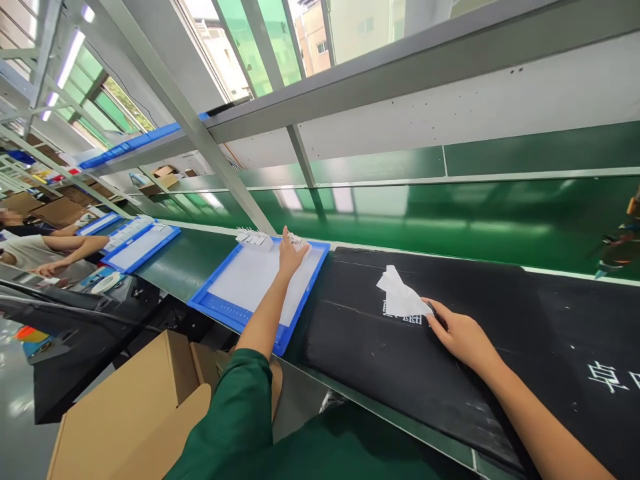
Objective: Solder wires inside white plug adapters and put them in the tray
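Note:
My left hand (291,255) reaches to the far side of a blue-rimmed tray (220,303), at small white parts (256,240) lined up along its far edge. Its fingers are apart at the thumb, and the fingertips partly hide the parts beneath them. Over a black mat (360,333) on the right, my right hand (453,330) is closed on a thin white sheet (400,293). A dark, slim item shows beside its fingers, too small to name.
More blue trays (143,248) lie farther left, near a person's arms (75,253). An open cardboard box (125,407) stands below at the left. A metal post (240,193) rises behind the tray. Tools (620,247) hang at the far right.

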Available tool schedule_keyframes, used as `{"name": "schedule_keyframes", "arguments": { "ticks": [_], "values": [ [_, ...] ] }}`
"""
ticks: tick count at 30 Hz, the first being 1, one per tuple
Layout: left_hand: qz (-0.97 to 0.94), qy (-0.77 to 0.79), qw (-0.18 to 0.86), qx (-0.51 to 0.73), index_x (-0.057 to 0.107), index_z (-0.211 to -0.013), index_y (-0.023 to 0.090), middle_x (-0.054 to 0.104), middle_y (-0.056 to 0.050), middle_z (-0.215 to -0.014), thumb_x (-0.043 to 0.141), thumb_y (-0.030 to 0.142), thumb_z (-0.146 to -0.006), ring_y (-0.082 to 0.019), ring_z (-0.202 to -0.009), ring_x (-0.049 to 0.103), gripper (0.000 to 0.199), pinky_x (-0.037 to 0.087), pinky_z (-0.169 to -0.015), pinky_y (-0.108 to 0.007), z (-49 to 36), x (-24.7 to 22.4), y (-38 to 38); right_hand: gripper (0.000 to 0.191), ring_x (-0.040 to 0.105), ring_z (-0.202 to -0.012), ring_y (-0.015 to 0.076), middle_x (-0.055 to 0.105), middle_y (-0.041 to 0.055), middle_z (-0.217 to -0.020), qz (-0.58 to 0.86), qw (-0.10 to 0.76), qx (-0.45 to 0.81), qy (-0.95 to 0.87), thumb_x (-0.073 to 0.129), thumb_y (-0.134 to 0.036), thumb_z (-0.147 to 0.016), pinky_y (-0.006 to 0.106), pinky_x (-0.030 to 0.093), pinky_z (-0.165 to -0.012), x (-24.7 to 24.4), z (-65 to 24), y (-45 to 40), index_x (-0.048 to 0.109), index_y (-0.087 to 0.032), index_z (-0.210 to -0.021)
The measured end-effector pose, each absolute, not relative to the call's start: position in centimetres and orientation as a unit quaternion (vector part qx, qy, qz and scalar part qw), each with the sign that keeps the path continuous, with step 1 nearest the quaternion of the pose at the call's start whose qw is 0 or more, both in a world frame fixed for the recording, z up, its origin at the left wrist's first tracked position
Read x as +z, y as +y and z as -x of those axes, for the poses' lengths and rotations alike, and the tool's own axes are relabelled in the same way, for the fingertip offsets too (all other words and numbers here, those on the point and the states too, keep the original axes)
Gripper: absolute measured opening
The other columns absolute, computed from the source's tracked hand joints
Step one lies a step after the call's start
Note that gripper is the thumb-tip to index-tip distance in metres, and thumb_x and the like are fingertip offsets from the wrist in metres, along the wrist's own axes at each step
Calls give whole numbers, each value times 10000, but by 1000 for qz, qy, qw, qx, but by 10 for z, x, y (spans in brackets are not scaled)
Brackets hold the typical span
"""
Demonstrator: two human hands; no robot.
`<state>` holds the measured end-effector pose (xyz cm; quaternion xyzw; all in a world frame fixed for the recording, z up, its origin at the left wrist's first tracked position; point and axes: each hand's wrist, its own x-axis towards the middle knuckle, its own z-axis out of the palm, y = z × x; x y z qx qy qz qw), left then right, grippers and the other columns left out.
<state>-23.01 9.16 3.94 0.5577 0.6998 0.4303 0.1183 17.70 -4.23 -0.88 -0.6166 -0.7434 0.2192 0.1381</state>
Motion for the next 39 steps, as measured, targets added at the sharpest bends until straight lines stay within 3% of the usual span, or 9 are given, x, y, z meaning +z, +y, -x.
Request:
{"name": "schedule_keyframes", "arguments": {
  "ticks": [5, 11, 16, 20, 23, 30, 35, 37, 39],
  "values": [
    [-567, 746, 17, 349, 232, -1525, 90, 512, -191, -1237, 680, 253, -792, -334, -1236, 443, 874, 300, -1119, -496, 247, 27, 113, 548, 666, -607, 258, 700, 50, -657, 609, 158, 213, -748, 317, -426, -899, 334, 466, -598, -15, -179, -41, 585, -186, -1312],
    [-545, 761, 20, 350, 209, -1550, 167, 497, -164, -1223, 662, 315, -816, -331, -1223, 436, 875, 366, -1066, -467, 256, 19, 108, 526, 647, -557, 248, 678, 28, -623, 594, 185, 216, -752, 321, -457, -910, 334, 468, -564, -21, -183, -41, 602, -204, -1275],
    [-531, 781, 19, 328, 258, -1528, 100, 496, -200, -1214, 645, 307, -827, -342, -1222, 453, 827, 341, -1088, -482, 259, 13, 106, 563, 610, -505, 235, 656, 21, -608, 601, 173, 222, -748, 310, -496, -907, 329, 447, -538, -19, -184, -41, 593, -200, -1294],
    [-524, 785, 57, 324, 162, -1556, 151, 405, -223, -1379, 714, 223, -735, -382, -1295, 398, 991, 342, -1074, -550, 258, 9, 115, 571, 612, -513, 225, 654, 17, -623, 605, 165, 236, -743, 307, -513, -906, 322, 448, -554, -17, -184, -43, 588, -206, -1297],
    [-543, 763, 90, 339, 101, -1559, 145, 314, -243, -1466, 728, 122, -657, -389, -1383, 303, 1099, 276, -1128, -554, 266, 6, 116, 558, 602, -497, 221, 639, 14, -598, 602, 170, 230, -746, 318, -509, -905, 314, 440, -535, -18, -184, -43, 597, -204, -1280],
    [-544, 742, 91, 381, 189, -1546, 217, 418, -172, -1409, 663, 79, -706, -329, -1364, 373, 975, 293, -1157, -489, 282, 2, 108, 539, 579, -446, 223, 592, 0, -516, 596, 176, 204, -756, 321, -507, -916, 309, 430, -488, -17, -185, -44, 608, -216, -1268],
    [-480, 784, 6, 394, 276, -1521, 158, 290, -188, -1514, 581, 67, -785, -329, -1451, 224, 801, 246, -1189, -464, 287, 2, 103, 568, 569, -436, 230, 570, 0, -489, 596, 169, 201, -759, 301, -518, -911, 313, 432, -488, -15, -185, -43, 613, -197, -1261],
    [-448, 801, -16, 396, 249, -1522, 125, 253, -220, -1521, 605, 122, -811, -347, -1445, 229, 796, 243, -1185, -475, 290, 2, 101, 558, 572, -441, 226, 594, 5, -511, 591, 171, 201, -762, 305, -511, -912, 308, 431, -483, -15, -185, -43, 606, -199, -1263],
    [-421, 817, -16, 394, 200, -1523, 98, 325, -250, -1466, 663, 174, -799, -358, -1408, 296, 863, 263, -1167, -483, 292, 1, 100, 555, 577, -445, 226, 609, 8, -528, 591, 170, 204, -762, 311, -508, -910, 307, 428, -478, -16, -186, -42, 601, -198, -1267]
  ]
}}
